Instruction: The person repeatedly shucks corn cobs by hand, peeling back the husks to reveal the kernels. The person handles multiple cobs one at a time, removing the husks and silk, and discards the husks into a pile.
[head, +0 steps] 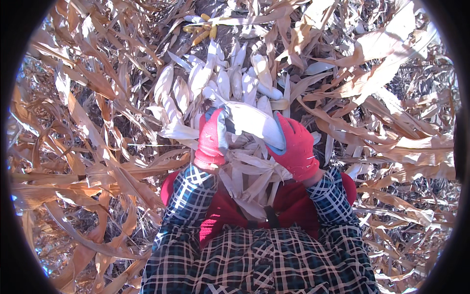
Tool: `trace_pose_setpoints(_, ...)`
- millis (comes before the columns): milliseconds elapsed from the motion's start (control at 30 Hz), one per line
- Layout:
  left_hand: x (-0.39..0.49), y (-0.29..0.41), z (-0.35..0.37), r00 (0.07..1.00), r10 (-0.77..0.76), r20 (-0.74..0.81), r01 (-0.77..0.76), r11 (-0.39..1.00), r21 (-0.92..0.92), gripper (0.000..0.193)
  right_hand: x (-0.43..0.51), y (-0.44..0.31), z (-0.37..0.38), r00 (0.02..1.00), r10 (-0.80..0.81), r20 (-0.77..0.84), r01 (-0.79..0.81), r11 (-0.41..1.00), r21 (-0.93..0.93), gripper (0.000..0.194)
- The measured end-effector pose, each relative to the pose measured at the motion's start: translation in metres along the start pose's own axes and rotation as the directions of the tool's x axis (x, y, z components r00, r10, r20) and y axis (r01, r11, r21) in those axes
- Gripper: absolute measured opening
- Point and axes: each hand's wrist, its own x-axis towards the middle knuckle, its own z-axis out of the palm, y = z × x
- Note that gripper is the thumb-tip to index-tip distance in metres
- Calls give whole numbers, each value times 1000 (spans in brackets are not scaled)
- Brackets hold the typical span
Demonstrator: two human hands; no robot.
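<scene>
An ear of corn [253, 119] in pale dry husk is held between my two gloved hands, over a heap of other ears. My left hand [213, 134], in a red glove with a grey palm, grips its tip end, where dark silk [208, 106] sticks out. Around the thicker end is my right hand [295, 145], in a matching glove, its thumb along the near side. Just beyond lie several unhusked ears [224, 81] in a pile. Stripped husks [249, 169] spread below the held ear, between my knees.
Several bare yellow cobs [205, 31] lie on the soil at the far side of the pile. Dry corn stalks and leaves [99, 147] crowd the left, and broad dry leaves [382, 110] fill the right. My red-clad legs [224, 217] frame the near husks.
</scene>
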Motion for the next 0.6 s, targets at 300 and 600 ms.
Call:
trace_pose_setpoints(300,9,-17,-1,910,-149,386,395,592,-702,11,-17,-8,52,819,314,479,-573,457,680,69)
trace_pose_setpoints(600,-21,9,21,921,-189,342,138,976,168,30,16,4,36,976,213,35,-193,793,578,46)
